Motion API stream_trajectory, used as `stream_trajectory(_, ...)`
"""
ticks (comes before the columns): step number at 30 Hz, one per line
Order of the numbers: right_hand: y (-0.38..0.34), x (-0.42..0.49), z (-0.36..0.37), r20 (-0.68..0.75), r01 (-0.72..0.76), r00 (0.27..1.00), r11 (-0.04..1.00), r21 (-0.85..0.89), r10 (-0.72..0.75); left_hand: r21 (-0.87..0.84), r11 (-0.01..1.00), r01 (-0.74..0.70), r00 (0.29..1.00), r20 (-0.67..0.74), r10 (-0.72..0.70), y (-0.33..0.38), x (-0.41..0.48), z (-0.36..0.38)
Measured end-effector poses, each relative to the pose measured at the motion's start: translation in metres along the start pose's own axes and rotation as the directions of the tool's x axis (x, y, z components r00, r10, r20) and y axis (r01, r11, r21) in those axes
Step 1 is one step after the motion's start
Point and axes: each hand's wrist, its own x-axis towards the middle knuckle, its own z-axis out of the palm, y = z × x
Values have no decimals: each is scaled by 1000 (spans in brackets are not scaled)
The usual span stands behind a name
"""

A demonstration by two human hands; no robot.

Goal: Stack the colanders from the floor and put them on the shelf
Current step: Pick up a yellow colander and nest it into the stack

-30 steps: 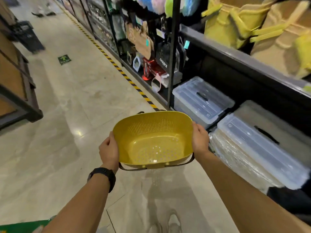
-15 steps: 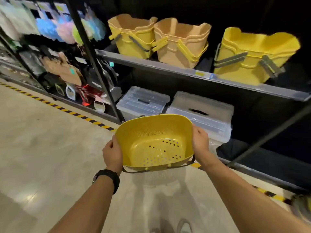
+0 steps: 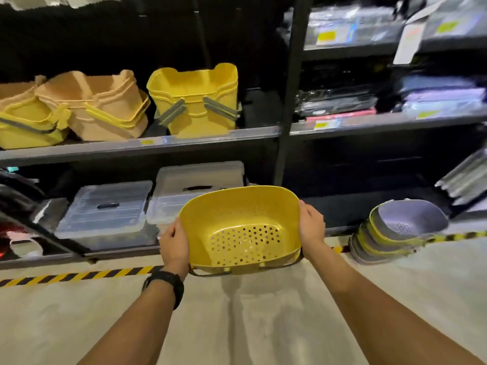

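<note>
Before the shelf (image 3: 139,146): yellow colander (image 3: 241,230), held tilted above the floor (image 3: 250,325), left hand (image 3: 174,242) and right hand (image 3: 311,225) gripping opposite rims. Risk: slipping out if the tilt steepens.

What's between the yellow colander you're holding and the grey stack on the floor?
In the head view, only the right hand gripping the yellow colander, then bare floor with striped tape up to the grey stack.
</note>
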Motion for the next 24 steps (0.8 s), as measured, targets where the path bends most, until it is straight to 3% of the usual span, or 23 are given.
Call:
stream_trajectory(11, 19, 94, -215, -354, -46, 932, 995, 90, 75, 65, 995, -74, 949, 312, 50, 25, -75, 237)
stream_trajectory(24, 34, 126, -363, -627, -76, 765, 987, 144, 150, 120, 973, -198, 816, 570, 96, 45, -137, 429)
